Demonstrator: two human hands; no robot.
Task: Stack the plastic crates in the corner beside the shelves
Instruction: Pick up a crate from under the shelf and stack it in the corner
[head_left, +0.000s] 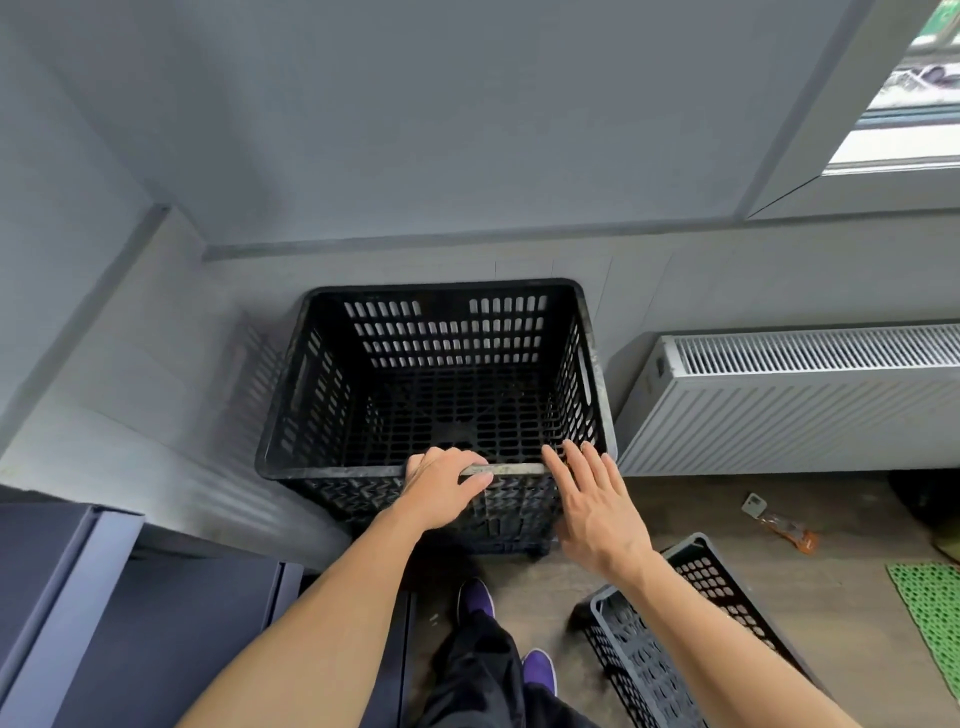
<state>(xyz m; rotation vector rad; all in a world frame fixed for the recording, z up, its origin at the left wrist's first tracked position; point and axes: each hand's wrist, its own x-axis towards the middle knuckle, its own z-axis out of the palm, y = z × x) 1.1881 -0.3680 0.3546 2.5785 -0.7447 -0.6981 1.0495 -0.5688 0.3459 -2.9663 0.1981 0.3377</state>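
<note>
Two hands meet the near rim of a black slotted crate (441, 374) that stands in the corner where the grey walls (415, 130) join. It seems to sit on top of another crate, though the lower one is mostly hidden, so that is not certain. The left hand (444, 486) grips the rim: its fingers (457, 457) curl over the top edge into the crate while the thumb (475, 480) lies along the outside face just below. The right hand (592, 506) is flat, its fingers (569, 467) straight and slightly spread, their tips reaching the rim's right end; whether they press on it or only hover there cannot be told. Beyond the fingertips lie the crate's open mesh floor and far wall. Below the right wrist, well apart from the fingers, a second black crate (691, 623) lies tilted on the floor. Right of the right hand's fingers runs a white radiator (789, 395) along the wall. Below the left forearm stands a dark shelf unit (130, 613), and purple shoes (475, 597) show between the arms.
</note>
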